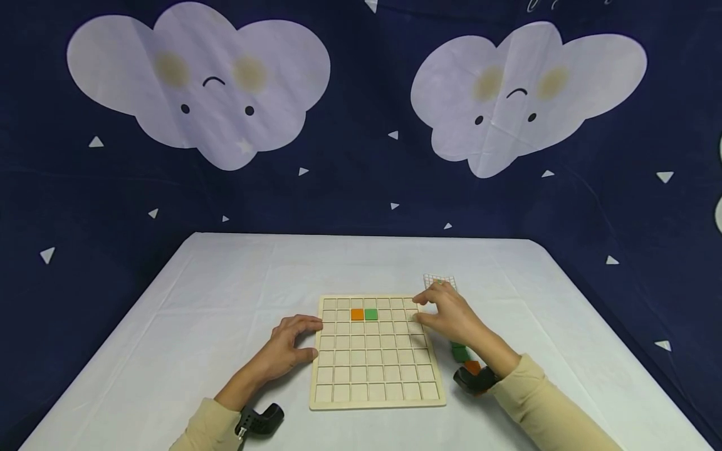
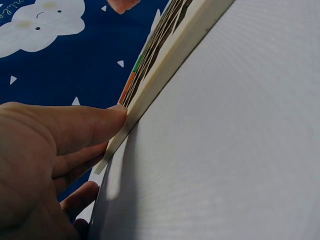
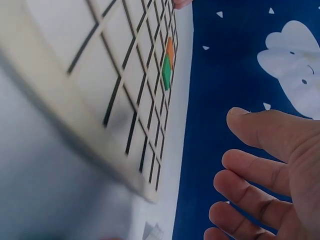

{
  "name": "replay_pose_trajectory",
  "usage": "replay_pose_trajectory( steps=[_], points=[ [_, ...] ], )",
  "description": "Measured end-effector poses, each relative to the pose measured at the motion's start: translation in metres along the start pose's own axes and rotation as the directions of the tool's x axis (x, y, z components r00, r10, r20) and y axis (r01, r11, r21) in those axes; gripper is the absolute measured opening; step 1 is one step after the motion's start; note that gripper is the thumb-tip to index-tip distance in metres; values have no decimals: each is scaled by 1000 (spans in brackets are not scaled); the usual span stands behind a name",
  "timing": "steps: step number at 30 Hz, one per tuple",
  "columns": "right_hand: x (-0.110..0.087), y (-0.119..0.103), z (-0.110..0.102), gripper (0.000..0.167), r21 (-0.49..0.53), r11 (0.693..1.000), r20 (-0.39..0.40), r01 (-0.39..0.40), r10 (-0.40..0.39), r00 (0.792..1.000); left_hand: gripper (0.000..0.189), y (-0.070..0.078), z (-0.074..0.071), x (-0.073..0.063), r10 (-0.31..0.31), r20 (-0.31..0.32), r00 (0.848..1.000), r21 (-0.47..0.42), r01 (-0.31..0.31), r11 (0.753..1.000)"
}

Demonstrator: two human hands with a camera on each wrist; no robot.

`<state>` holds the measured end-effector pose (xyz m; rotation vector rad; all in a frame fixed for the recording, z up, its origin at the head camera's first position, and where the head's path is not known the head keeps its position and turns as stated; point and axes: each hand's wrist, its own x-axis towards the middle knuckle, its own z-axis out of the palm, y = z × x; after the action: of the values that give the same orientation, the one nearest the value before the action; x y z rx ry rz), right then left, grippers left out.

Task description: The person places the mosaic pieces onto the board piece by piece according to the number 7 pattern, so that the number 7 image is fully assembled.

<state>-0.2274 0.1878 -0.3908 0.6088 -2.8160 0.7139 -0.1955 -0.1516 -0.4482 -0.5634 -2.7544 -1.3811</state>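
Note:
A pale wooden grid board (image 1: pixel 366 376) lies on the white table. An orange tile (image 1: pixel 357 314) and a green tile (image 1: pixel 371 314) sit side by side in cells near its far side. My left hand (image 1: pixel 282 351) rests at the board's left edge; in the left wrist view its thumb (image 2: pixel 95 127) touches the rim. Over the board's far right edge hovers my right hand (image 1: pixel 454 316), thumb and fingers apart. Nothing shows between those fingers in the right wrist view, where the hand (image 3: pixel 280 175) is off the board.
Right of the board, partly under my right forearm, lie green pieces (image 1: pixel 460 354) and an orange piece (image 1: pixel 472 367). A small white wire-grid item (image 1: pixel 431 277) stands behind my right hand. A dark blue cloth with clouds (image 1: pixel 361 207) hangs behind the table.

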Motion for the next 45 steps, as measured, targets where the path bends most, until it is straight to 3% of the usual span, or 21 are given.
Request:
replay_pose_trajectory(
  steps=[23, 45],
  points=[
    [-50, 20, -15, 26, -79, 992, -21, -95, 93, 995, 46, -1, 0, 1, -10, 1, 1000, -2, 10, 1000],
    [-89, 39, -22, 27, -118, 988, -22, -97, 95, 995, 45, -4, 1, 1, 9, 4, 1000, 6, -9, 1000]
  ],
)
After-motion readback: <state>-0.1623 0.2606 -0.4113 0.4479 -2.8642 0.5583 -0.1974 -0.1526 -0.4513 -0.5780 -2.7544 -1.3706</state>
